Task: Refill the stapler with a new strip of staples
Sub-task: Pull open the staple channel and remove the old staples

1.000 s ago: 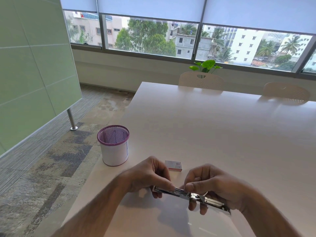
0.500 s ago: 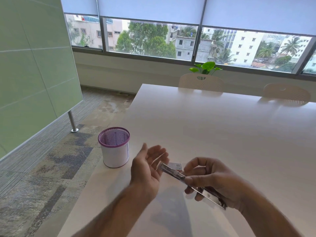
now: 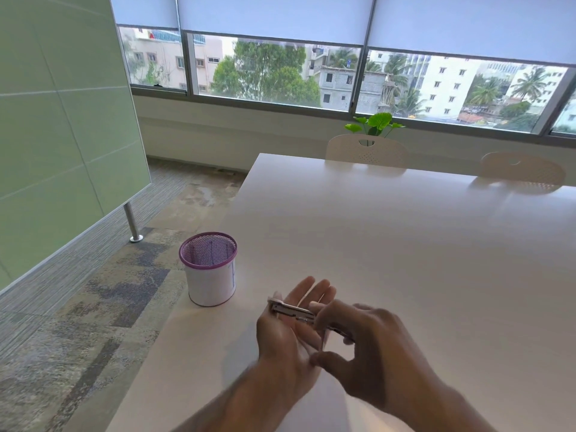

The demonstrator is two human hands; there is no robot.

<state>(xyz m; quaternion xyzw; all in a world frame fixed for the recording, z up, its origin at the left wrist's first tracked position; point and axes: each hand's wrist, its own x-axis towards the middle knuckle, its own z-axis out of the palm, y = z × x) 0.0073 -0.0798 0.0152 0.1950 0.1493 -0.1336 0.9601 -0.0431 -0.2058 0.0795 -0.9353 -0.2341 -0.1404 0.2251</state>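
Observation:
A slim metal stapler (image 3: 291, 311) lies across my left palm, its front end pointing left. My left hand (image 3: 290, 332) is held flat with the palm up and the fingers stretched out under the stapler. My right hand (image 3: 367, 341) grips the stapler's rear end between thumb and fingers, just right of the left palm. The small staple box seen earlier is hidden behind my hands. Whether the stapler's tray holds any staples cannot be made out.
A white mesh cup with a purple rim (image 3: 209, 272) stands near the left edge of the white table (image 3: 405, 244). Two pale chairs (image 3: 366, 149) stand at the far side. To the left are a carpeted floor and a green partition (image 3: 62, 120).
My left hand let go of the stapler, opened and turned palm up. My right hand swung the stapler's front end left and down onto that palm.

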